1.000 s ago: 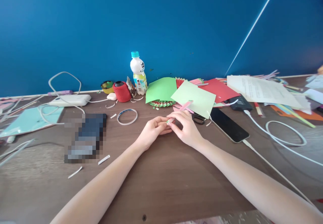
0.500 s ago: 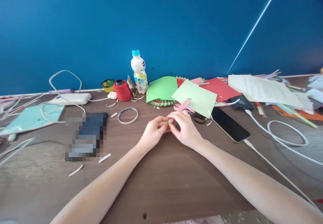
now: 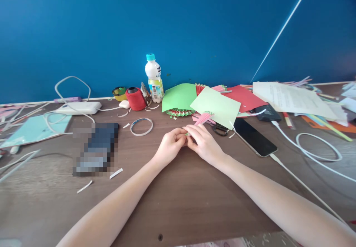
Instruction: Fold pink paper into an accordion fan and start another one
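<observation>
My left hand (image 3: 174, 142) and my right hand (image 3: 204, 140) meet over the middle of the table, fingertips pinched together on a pleated pink paper with green edges (image 3: 204, 118). Its folds fan out a little beyond my right fingers, and a bit of green shows between the fingertips. Most of the paper between the hands is hidden by my fingers. Just behind lies a pale green sheet (image 3: 218, 106), partly over black-handled scissors (image 3: 219, 129). A green sheet (image 3: 179, 96) rests on a pleated red and green paper (image 3: 180, 112).
At the back stand a drink bottle (image 3: 154, 80) and a red roll (image 3: 135, 98). A tape ring (image 3: 141, 127) lies left of my hands. To the right are a phone (image 3: 254, 137) with a white cable (image 3: 303, 187), red paper (image 3: 244, 98) and a printed sheet (image 3: 292, 98).
The pleated pink paper's free end has spread a little wider beyond my right hand. Both hands stay in nearly the same place, and the view has shifted slightly.
</observation>
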The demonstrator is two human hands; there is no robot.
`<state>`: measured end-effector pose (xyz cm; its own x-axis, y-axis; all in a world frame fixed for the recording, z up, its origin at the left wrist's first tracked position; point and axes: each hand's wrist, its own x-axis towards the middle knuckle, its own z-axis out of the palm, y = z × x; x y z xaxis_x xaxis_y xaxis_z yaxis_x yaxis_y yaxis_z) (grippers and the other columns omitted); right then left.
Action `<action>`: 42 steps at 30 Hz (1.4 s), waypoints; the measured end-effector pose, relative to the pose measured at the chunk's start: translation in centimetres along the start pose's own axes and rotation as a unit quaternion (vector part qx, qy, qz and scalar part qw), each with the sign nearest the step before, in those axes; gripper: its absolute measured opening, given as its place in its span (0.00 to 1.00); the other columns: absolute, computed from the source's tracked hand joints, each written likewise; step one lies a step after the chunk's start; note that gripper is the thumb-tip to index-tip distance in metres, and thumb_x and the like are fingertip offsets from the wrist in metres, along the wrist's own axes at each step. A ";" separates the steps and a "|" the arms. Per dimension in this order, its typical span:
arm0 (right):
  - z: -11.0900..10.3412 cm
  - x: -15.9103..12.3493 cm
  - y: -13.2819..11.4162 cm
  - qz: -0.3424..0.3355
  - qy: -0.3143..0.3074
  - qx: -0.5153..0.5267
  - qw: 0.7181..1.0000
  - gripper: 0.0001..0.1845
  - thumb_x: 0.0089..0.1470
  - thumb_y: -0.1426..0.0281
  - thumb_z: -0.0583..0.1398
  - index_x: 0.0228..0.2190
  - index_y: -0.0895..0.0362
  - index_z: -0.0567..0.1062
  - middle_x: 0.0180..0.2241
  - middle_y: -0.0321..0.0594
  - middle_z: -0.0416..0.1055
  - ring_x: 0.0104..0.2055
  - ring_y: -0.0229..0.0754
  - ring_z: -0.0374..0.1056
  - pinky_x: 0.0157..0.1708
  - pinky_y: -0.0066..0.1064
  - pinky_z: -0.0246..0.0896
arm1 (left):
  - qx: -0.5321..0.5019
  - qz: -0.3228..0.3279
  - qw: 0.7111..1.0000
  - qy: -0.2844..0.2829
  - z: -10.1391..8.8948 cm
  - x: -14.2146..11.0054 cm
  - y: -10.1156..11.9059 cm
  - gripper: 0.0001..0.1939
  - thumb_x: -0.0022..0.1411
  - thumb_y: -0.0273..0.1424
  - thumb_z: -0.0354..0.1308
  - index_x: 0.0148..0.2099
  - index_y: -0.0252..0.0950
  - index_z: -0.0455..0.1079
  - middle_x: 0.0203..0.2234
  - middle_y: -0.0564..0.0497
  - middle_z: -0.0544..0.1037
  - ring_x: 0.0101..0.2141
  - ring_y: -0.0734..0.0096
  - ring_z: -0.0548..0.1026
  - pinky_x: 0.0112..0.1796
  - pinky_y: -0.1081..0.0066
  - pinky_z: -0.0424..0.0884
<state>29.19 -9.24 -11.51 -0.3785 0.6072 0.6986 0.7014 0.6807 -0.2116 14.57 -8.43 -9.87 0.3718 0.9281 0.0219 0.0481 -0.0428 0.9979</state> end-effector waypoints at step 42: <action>-0.4 -0.1 0.3 0.047 -0.024 0.088 0.995 0.17 0.51 0.83 0.45 0.38 0.57 0.66 0.35 0.44 0.68 0.38 0.45 0.63 0.39 0.40 0.63 | -0.050 -0.019 0.999 -0.006 0.5 -0.3 -0.1 0.08 0.53 0.25 0.52 0.38 0.31 0.68 0.23 0.54 0.75 0.32 0.71 0.76 0.41 0.67 0.72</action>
<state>29.70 -9.26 -11.40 -0.3475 0.6876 0.6375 0.6195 0.6787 -0.3943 14.93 -8.89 -10.01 0.3818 0.9241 -0.0159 -0.0298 0.0295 0.9991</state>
